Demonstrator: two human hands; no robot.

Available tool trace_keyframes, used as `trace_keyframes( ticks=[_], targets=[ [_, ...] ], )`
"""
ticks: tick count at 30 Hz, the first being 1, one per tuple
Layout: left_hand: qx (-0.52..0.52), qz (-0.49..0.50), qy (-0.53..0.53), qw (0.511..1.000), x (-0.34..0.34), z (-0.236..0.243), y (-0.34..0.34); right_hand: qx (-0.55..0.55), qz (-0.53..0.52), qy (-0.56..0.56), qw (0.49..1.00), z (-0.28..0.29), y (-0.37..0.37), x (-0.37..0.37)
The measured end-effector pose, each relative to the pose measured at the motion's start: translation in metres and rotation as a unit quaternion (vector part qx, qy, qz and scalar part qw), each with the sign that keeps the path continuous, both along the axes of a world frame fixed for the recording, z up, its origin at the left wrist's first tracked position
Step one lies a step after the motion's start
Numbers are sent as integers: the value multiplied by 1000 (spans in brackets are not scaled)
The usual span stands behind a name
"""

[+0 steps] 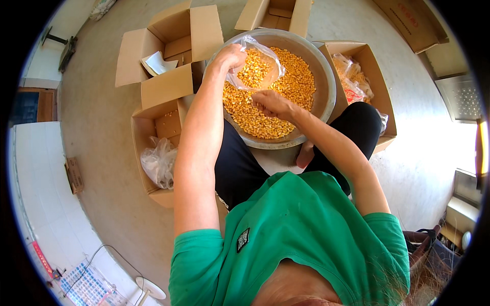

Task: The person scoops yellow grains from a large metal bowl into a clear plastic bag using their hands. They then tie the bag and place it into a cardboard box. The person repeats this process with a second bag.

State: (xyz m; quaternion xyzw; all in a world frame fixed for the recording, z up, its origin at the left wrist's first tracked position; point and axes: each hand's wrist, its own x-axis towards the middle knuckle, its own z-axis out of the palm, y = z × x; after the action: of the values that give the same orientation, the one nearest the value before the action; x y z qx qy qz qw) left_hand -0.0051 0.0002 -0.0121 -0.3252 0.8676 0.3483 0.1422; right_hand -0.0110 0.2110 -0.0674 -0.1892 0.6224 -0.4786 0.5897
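Note:
A wide round metal basin (326, 97) full of loose yellow corn kernels (298, 76) stands between my knees. Over the corn, a clear plastic bag (275, 71) has its mouth spread, and kernels show within its rim. My left hand (232, 57) is closed on the bag's rim at the basin's upper left. Lower down, my right hand (270, 103) has its fingers curled together at the bag's near edge, just above the kernels. The fingertips of both hands are partly hidden.
Left of the basin are an open cardboard box (176, 38) with white papers (159, 64) and another holding crumpled plastic bags (159, 162). A box (380, 97) at the right holds filled bags (352, 76). Another open box (279, 13) sits beyond the basin.

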Motion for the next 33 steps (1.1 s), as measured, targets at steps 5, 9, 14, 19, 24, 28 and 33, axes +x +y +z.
trace_keyframes(
  ticks=[5,9,14,19,24,28,33],
  targets=[
    [-5,-7,-2,1000,-4,10,5,7,-131,55,990,-6,-57,-41],
    [6,1,20,1000,-3,-3,-3,-3,-166,198,966,-10,-81,-57],
    [3,-2,27,1000,-1,-8,-7,-54,-118,278,952,0,-72,-56],
    [3,1,24,1000,-1,-4,-4,0,183,224,957,24,-12,-59],
    [-4,-1,25,1000,-4,-3,-2,116,285,581,754,-26,36,-75],
    [-7,5,24,1000,-2,0,1,248,251,580,734,-44,56,-70],
    [-6,6,19,1000,-1,2,1,226,344,583,701,-51,58,-44]
  ],
)
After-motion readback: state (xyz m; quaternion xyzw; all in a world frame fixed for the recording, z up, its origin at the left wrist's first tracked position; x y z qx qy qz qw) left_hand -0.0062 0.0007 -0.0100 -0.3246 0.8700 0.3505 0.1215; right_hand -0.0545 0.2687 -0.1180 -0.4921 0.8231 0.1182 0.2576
